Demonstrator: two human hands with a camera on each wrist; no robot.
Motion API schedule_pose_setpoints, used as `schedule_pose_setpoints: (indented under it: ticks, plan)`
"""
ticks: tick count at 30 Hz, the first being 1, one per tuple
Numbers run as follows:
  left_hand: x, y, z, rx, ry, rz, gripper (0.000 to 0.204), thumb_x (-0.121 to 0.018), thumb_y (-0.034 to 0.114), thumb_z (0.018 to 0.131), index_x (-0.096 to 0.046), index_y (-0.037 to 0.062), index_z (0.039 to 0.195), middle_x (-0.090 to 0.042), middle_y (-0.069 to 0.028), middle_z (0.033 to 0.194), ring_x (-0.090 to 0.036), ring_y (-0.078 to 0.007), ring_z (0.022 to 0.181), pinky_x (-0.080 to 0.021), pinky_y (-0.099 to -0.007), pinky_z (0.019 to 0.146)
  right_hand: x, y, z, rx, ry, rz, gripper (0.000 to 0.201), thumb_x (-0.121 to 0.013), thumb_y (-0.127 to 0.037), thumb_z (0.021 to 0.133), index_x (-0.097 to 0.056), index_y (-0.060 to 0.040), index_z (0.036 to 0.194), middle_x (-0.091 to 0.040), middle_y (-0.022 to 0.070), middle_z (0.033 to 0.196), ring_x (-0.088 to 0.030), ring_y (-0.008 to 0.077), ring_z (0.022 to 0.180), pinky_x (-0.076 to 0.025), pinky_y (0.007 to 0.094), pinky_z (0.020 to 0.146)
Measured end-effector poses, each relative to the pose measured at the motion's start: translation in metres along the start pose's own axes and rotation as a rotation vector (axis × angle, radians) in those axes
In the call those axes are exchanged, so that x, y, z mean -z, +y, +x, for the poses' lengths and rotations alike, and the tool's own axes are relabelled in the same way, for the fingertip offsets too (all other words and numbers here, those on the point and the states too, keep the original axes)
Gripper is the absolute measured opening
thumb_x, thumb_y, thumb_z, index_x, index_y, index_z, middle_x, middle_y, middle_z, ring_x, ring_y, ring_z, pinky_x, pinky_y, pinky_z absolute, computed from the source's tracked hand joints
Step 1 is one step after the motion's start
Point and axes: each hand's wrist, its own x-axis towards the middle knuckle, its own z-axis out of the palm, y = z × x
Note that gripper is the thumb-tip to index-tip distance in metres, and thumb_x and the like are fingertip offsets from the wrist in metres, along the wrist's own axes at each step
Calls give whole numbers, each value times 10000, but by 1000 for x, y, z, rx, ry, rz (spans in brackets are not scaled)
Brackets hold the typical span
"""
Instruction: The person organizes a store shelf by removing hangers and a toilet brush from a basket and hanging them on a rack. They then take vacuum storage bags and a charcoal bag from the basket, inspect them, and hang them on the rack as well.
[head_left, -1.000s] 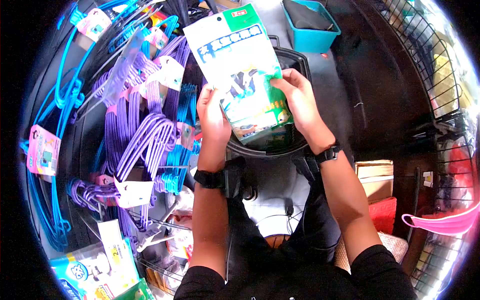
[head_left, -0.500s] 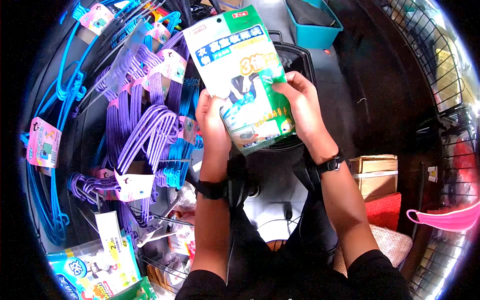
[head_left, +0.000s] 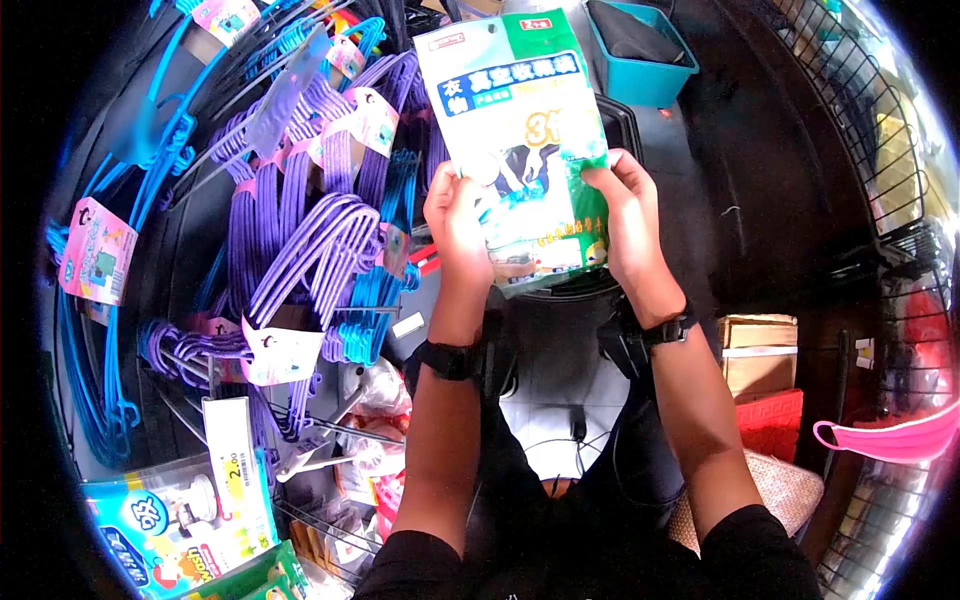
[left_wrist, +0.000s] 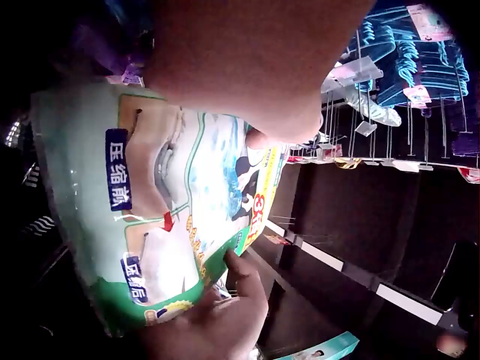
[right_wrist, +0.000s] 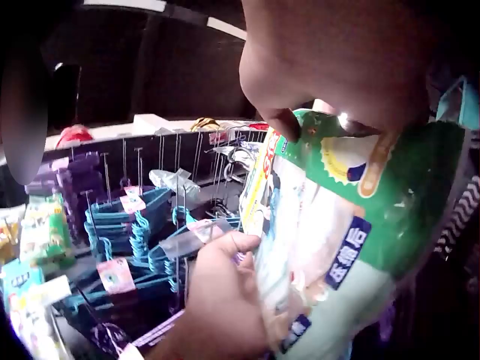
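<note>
The flat plastic packet point(head_left: 525, 150) is held upright in front of the person, beside the racks of purple hangers point(head_left: 300, 230). The left hand point(head_left: 460, 225) and right hand point(head_left: 628, 225) each pinch a lower side edge. It looks light, floppy and slick (best gripped at the edges).

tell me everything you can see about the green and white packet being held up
The packet is a flat, glossy plastic pouch, white and green, with a blue printed band, a large yellow "3" and product pictures. It is held upright in front of the hanger display, above a dark bin. The left hand grips its left edge and the right hand its right edge, thumbs on the front. It looks sealed.
</note>
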Motion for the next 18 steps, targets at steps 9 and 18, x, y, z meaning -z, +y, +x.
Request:
schedule_pose_setpoints:
  ticks: [9,18]
  plan:
    - [1,-4,2,-28,4,-13,233,-539,56,884,-650,-21,1074,-676,-52,1001,-619,-111,917,-481,-253,839,-2,-5,3,-26,-22,64,71,-610,-64,938,-651,-12,965,-674,7,925,-595,75,862,-476,247,810]
    - [4,0,1,-34,-25,-3,253,-538,39,875,-640,-27,1097,-685,-63,1005,-629,-113,901,-485,-249,830,-1,3,-1,-18,-33,80,88,-588,-91,958,-637,-19,957,-651,-4,912,-577,70,849,-474,248,789]
